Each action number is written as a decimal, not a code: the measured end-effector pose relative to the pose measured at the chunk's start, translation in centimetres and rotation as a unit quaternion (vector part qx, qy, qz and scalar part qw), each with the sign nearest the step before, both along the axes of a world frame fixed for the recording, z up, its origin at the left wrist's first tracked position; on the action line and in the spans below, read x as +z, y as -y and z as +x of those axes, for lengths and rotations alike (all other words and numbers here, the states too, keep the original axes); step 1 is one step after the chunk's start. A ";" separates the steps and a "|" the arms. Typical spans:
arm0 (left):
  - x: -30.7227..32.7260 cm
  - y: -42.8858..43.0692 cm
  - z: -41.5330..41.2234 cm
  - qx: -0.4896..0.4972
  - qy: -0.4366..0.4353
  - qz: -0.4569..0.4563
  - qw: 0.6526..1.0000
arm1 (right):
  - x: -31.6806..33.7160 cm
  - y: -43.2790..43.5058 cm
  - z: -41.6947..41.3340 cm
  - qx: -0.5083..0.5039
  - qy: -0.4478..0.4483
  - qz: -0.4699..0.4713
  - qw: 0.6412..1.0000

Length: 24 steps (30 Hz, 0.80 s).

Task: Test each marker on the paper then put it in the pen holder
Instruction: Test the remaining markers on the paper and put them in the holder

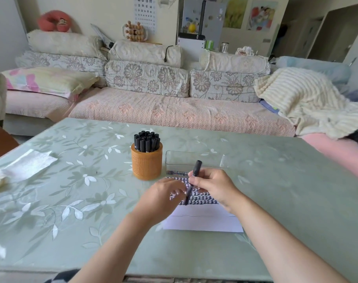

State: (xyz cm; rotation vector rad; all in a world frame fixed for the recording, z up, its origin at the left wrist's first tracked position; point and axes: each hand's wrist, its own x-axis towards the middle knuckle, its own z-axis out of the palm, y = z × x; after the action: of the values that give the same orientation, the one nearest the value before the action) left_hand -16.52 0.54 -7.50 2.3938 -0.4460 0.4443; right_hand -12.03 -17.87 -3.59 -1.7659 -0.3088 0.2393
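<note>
My right hand (214, 185) grips a black marker (196, 170), tilted with its upper end pointing away from me and its lower end over the paper. The white paper (204, 219) lies on the table and its far half is covered with rows of black marks. My left hand (163, 198) hovers over the paper's left part, fingers curled close to the marker's lower end; it is blurred, so I cannot tell whether it holds a cap. An orange woven pen holder (147, 163) stands just beyond the hands, packed with several black markers (147, 140).
A clear plastic box (195, 160) sits right of the pen holder, behind the paper. A white tissue (29, 164) lies at the table's left. The green floral table (72, 201) has a sofa (174, 113) beyond its far edge.
</note>
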 end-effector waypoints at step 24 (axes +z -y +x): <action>-1.4 1.8 1.8 -0.020 0.062 0.119 0.991 | -3.5 3.8 0.0 0.104 0.141 -0.321 0.931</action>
State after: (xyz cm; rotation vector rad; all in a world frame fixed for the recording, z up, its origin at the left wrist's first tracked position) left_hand -14.77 -1.27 -8.88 2.5899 -0.6323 0.5499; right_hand -12.04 -21.69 -7.05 -2.4253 -0.6876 0.2541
